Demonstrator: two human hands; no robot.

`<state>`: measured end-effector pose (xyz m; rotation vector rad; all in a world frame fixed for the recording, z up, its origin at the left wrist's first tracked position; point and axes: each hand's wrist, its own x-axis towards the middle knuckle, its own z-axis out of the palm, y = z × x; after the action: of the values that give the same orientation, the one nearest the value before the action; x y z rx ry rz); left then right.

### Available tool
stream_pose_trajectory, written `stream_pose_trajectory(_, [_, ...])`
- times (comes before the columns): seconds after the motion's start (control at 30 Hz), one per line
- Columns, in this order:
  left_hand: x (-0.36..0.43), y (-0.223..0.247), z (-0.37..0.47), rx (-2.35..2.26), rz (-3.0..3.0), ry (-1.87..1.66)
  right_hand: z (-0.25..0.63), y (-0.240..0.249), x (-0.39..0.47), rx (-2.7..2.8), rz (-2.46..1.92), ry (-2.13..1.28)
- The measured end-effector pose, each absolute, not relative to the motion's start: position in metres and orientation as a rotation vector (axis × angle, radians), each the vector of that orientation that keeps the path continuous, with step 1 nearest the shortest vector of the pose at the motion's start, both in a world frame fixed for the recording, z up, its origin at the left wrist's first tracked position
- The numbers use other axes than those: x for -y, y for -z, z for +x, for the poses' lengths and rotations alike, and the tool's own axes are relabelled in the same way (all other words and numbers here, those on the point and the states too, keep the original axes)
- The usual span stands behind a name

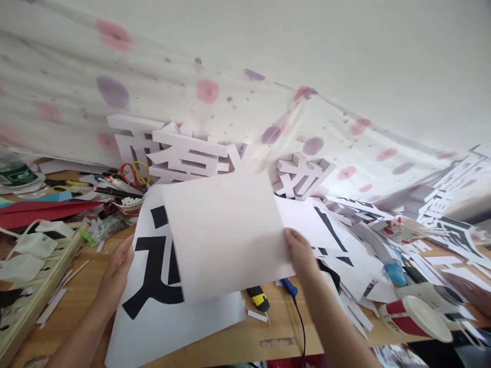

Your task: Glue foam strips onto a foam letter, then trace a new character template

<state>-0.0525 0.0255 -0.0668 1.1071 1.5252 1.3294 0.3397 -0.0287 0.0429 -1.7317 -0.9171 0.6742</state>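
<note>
We view, from the head camera, a worn wooden tabletop (238, 345) strewn with paper work. At centre we see a plain white sheet (226, 235), held aslant over the right part of a lettered sheet (207, 327), whose bold black character (148, 276) is partly covered by it. The right hand (301, 250) has its fingers clamped on the plain sheet's right edge, thumb uppermost. The left hand (119, 263) lies at the lettered sheet's left edge; whether its fingers pinch the paper we cannot tell. Near the lower edge of the plain sheet we note a yellow-and-black knife handle (259, 298) and, to its right, a blue-handled tool (289, 287) with a black cord. Behind, white three-dimensional characters (187, 153) lean against a spotted cloth (207, 92). To the left we find red-and-yellow-handled scissors (136, 174) and a long power strip (34, 306); to the right, a red-and-white paper cup (414, 317) lies tipped, and a co-worker's hand (468, 291), blurred, shows at the margin.
</note>
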Motion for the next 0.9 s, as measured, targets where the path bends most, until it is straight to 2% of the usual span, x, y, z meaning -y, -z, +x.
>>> stream_pose_trajectory(0.03, [-0.025,0.064,-0.051,-1.511,1.094,-1.292,0.325,-0.028,0.028,0.846,-1.684,-0.847])
stream_pose_trajectory(0.13, [-0.025,0.058,-0.043,-1.414,0.916,-1.179,0.286,0.005,0.029,0.84,-1.626,-1.027])
stream_pose_trajectory(0.27, [-0.022,0.057,-0.035,-1.414,0.683,-1.146,0.276,0.02,0.036,1.039,-1.565,-1.251])
stream_pose_trajectory(0.4, [-0.02,0.064,-0.041,-1.455,0.645,-1.162,0.328,0.013,0.049,1.061,-1.744,-0.827])
stream_pose_trajectory(0.6, [-0.024,0.077,-0.05,-1.436,0.745,-1.141,0.407,-0.01,0.052,0.962,-1.901,-0.536])
stream_pose_trajectory(0.73, [-0.024,0.075,-0.044,-1.401,0.768,-1.106,0.406,-0.016,0.005,1.371,-2.111,-0.443])
stream_pose_trajectory(0.83, [-0.022,0.071,-0.039,-1.405,0.725,-1.087,0.399,-0.015,-0.055,1.803,-2.331,-0.266])
stream_pose_trajectory(0.9, [-0.019,0.069,-0.039,-1.436,0.698,-1.095,0.399,-0.011,-0.096,1.898,-2.362,-0.222])
